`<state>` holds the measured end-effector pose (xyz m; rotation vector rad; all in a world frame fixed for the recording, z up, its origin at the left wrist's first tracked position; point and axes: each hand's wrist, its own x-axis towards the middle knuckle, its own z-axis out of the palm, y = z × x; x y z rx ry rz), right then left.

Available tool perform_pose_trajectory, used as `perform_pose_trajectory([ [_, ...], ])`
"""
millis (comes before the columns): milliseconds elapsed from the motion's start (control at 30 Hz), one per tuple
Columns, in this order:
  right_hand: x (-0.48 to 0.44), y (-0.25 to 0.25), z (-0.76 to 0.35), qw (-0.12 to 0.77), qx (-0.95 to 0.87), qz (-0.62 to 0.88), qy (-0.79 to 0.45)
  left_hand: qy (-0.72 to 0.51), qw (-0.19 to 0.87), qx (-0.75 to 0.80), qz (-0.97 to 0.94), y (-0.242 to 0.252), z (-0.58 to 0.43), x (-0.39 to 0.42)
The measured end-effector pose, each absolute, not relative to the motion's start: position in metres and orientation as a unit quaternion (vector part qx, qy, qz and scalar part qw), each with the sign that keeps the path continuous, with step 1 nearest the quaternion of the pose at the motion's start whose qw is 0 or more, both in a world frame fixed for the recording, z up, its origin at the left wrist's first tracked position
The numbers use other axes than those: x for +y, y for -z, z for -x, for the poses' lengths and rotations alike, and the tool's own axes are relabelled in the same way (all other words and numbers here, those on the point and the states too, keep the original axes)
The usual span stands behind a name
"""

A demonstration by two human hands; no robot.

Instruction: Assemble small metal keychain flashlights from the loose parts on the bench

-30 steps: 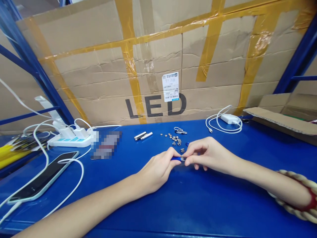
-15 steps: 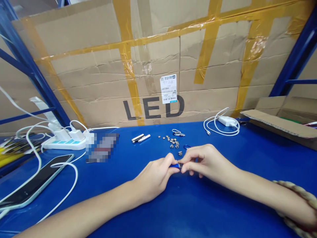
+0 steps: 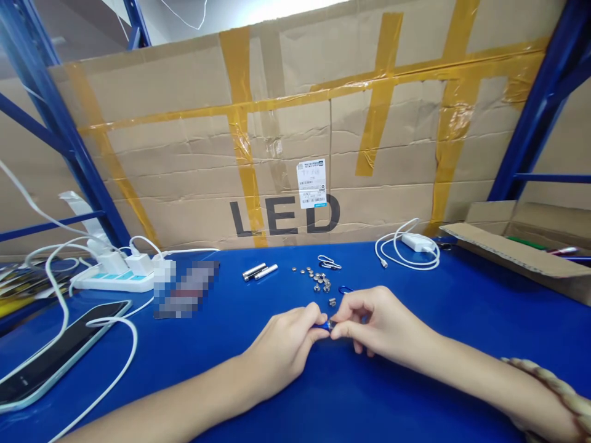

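Both hands meet low over the blue table (image 3: 323,394). The left hand (image 3: 281,349) and the right hand (image 3: 379,321) each pinch one end of a small blue piece (image 3: 325,324) between finger and thumb. It is tiny, so I think it could slip out and roll in among the little silver bits (image 3: 318,280) just behind. Farther back lie two silver tubes (image 3: 259,271), a white cable (image 3: 406,251), a phone (image 3: 50,360) and a big cardboard box (image 3: 286,154) marked LED.
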<state>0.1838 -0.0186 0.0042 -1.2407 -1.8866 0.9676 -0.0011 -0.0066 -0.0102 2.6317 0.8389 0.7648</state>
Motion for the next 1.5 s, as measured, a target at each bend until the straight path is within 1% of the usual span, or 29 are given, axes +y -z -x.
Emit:
perform_pose_trajectory([
  [167,-0.023,-0.006,-0.177,0.345,-0.665,0.501,-0.434,-0.287,0.105,0.276,-0.911,0.012,0.001,-0.006],
  [300,-0.026,-0.007,-0.174,0.349,-0.654,0.502,-0.445,-0.295,0.083,0.270,-0.913,0.012,0.001,-0.006],
  [600,-0.025,-0.010,-0.173,0.337,-0.617,0.523,-0.481,-0.298,0.076,0.281,-0.909,0.012,0.001,-0.005],
  [700,-0.024,-0.011,-0.174,0.339,-0.614,0.516,-0.491,-0.287,0.104,0.299,-0.904,0.011,0.000,-0.005],
  [900,-0.021,-0.015,-0.179,0.338,-0.614,0.493,-0.515,-0.283,0.209,0.340,-0.872,0.005,-0.001,-0.005],
  [1067,-0.019,-0.018,-0.183,0.338,-0.613,0.475,-0.532,-0.291,0.255,0.348,-0.854,0.003,-0.002,-0.005],
  [1167,-0.016,-0.018,-0.184,0.338,-0.627,0.468,-0.523,-0.301,0.281,0.346,-0.843,0.004,-0.002,-0.004],
  [1267,-0.010,-0.020,-0.189,0.364,-0.651,0.489,-0.452,-0.329,0.309,0.343,-0.824,0.003,-0.002,-0.001],
  [1333,-0.004,-0.024,-0.197,0.386,-0.677,0.513,-0.360,-0.350,0.331,0.346,-0.805,0.003,-0.002,0.002],
  [1367,-0.002,-0.026,-0.202,0.393,-0.692,0.524,-0.304,-0.360,0.344,0.349,-0.794,0.003,-0.003,0.004],
  [1433,0.003,-0.029,-0.211,0.387,-0.733,0.541,-0.146,-0.378,0.375,0.360,-0.766,0.004,-0.003,0.008],
  [1500,0.006,-0.030,-0.219,0.330,-0.764,0.554,-0.009,-0.397,0.415,0.366,-0.732,0.006,-0.004,0.011],
])
